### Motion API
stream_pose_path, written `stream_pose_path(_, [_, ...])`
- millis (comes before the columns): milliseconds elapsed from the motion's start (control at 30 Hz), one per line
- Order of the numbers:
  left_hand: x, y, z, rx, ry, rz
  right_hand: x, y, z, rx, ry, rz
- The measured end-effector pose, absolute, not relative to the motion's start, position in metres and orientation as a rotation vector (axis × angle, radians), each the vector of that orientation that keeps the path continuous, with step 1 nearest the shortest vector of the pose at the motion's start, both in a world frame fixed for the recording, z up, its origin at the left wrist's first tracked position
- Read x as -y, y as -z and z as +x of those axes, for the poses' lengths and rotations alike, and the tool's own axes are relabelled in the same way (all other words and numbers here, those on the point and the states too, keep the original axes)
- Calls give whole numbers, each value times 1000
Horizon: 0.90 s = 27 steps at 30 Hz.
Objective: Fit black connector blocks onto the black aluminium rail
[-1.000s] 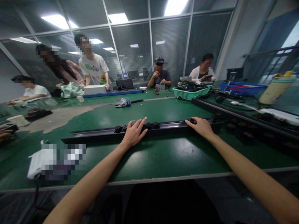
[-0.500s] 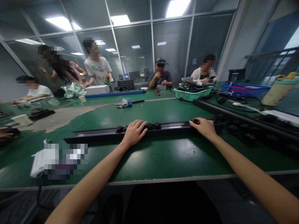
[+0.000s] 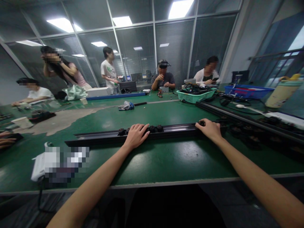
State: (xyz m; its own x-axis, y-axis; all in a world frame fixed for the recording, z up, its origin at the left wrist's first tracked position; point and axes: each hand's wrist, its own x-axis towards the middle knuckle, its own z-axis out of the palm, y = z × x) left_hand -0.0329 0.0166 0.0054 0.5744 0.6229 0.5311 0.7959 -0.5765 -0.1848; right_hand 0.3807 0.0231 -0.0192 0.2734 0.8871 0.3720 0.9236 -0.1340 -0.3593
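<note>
Left hand [image 3: 136,136] lies spread across a black rail [image 3: 178,128] and its round fittings [image 3: 152,128]. Right hand [image 3: 210,129], also loosely spread, rests on the rail's right end. The rail lies across a green surface [image 3: 166,161], with a second rail [image 3: 237,117] to the right. Farther off are a teal basket [image 3: 196,96] of cables, a blue tray [image 3: 248,91] and a seated person [image 3: 162,77].

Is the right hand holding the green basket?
No, the right hand rests on the long black rail, away from the green basket.
</note>
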Motion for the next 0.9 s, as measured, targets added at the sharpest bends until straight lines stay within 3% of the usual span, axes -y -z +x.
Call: stream_pose_path(900, [-16, -6, -30, 1156, 605, -2393, -22, 13, 390, 1530, 79, -2152])
